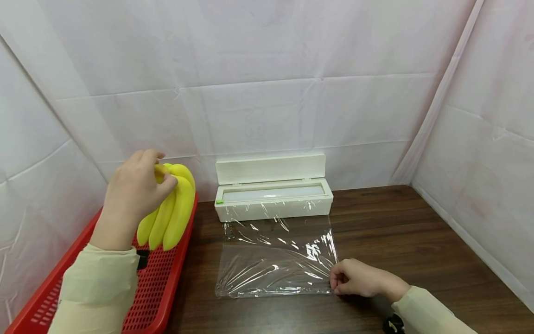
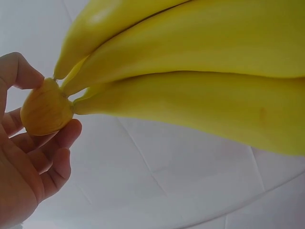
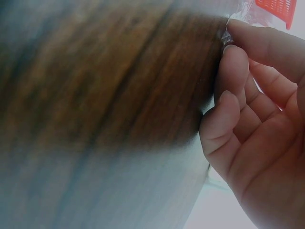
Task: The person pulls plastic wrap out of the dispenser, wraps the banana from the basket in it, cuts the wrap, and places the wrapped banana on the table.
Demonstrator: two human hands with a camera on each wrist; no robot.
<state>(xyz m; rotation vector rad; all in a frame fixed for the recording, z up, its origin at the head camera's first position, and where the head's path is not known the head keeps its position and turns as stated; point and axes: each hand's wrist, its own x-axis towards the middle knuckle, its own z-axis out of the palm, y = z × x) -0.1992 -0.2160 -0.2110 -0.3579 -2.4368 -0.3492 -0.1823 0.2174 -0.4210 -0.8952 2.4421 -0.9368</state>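
Observation:
A bunch of yellow bananas (image 1: 178, 213) (image 2: 190, 71) hangs from the left hand (image 1: 135, 192) (image 2: 33, 143), which pinches its stem end (image 2: 46, 109) between thumb and fingers above a red basket (image 1: 156, 273). The right hand (image 1: 363, 279) (image 3: 267, 124) pinches the near right corner of a clear plastic film (image 1: 275, 269) (image 3: 243, 14) low over the table. The film stretches back to a white box (image 1: 273, 211), whose lid (image 1: 271, 170) stands raised.
The dark wooden table (image 1: 438, 260) reaches right of the film. White cloth walls (image 1: 258, 93) stand behind and at both sides. A small green piece (image 1: 219, 202) sits on the box's left front edge.

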